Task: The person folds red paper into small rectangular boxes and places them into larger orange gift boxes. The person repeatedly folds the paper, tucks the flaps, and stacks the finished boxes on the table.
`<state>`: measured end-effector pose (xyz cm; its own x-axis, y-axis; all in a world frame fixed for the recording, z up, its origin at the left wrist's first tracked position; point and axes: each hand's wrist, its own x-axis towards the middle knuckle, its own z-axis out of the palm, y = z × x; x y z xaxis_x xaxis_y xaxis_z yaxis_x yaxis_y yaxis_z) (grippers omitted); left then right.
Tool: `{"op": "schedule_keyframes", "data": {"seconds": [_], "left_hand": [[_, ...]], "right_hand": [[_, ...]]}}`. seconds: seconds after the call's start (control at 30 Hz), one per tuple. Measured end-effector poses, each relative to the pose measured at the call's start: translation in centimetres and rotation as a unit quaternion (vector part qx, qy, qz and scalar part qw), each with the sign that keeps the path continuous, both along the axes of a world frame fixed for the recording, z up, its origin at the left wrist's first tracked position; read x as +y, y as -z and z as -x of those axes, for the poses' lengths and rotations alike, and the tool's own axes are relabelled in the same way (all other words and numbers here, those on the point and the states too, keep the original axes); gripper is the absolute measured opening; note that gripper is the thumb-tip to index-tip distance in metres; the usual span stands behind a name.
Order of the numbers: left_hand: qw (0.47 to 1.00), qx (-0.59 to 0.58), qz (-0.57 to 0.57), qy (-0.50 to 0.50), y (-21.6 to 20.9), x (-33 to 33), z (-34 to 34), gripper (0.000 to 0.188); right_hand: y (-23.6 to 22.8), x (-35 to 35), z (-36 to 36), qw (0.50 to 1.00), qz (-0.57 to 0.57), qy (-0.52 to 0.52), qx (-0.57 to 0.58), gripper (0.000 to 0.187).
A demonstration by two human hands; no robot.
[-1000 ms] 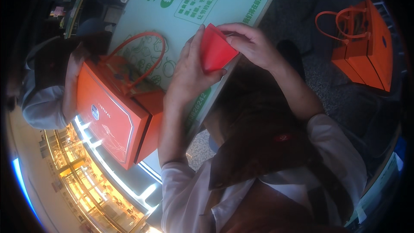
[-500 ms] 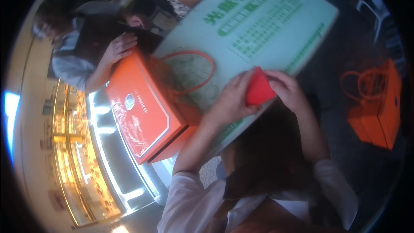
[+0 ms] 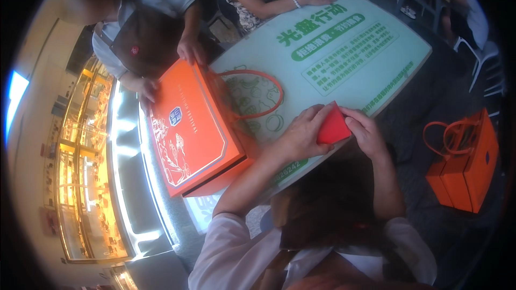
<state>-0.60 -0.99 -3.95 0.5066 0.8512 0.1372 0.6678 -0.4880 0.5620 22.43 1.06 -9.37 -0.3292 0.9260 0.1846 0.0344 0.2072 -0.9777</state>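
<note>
Both my hands are closed around a small red packet (image 3: 334, 126), which has flat faces and a pointed upper corner; whether it is a box or folded paper I cannot tell. My left hand (image 3: 304, 133) wraps its left side, thumb along the lower edge. My right hand (image 3: 366, 132) pinches the right edge with its fingertips. The packet is over the near edge of a table with a pale green printed top (image 3: 301, 83). Left of my left forearm sits a large orange gift box (image 3: 188, 129) with a loop handle (image 3: 279, 96). A co-worker's two hands (image 3: 191, 49) touch its far side.
Another orange gift box (image 3: 466, 166) with handles stands on the dark floor at right. Lit glass display cases (image 3: 88, 182) line the left side. A person's arm (image 3: 269, 8) rests on the table's far edge. White chairs (image 3: 481, 59) stand at far right.
The view has shifted, so the table and boxes appear lower. A co-worker's second hand now shows on the large orange box. My hands keep hold of the red packet.
</note>
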Motion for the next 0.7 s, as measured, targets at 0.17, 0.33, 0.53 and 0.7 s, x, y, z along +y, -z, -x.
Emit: {"op": "schedule_keyframes", "data": {"seconds": [0.17, 0.33, 0.53, 0.7], "left_hand": [[1.000, -0.010, -0.003, -0.010, 0.8, -0.4, 0.6, 0.096], [1.000, -0.012, -0.023, -0.016, 1.3, -0.2, -0.4, 0.097], [0.998, -0.018, -0.056, -0.018, 1.8, -0.7, -0.2, 0.100], [0.975, -0.023, -0.221, -0.027, 1.2, -0.7, -0.5, 0.094]], "right_hand": [[0.8, -0.4, 1.2, 0.997, -0.058, 0.025, -0.040, 0.034], [1.5, -1.0, 1.1, 0.987, -0.113, 0.069, -0.091, 0.037], [1.9, -1.1, 1.5, 0.990, -0.107, 0.061, -0.067, 0.038], [1.7, -0.8, 1.9, 0.986, -0.024, 0.147, 0.077, 0.042]]}}
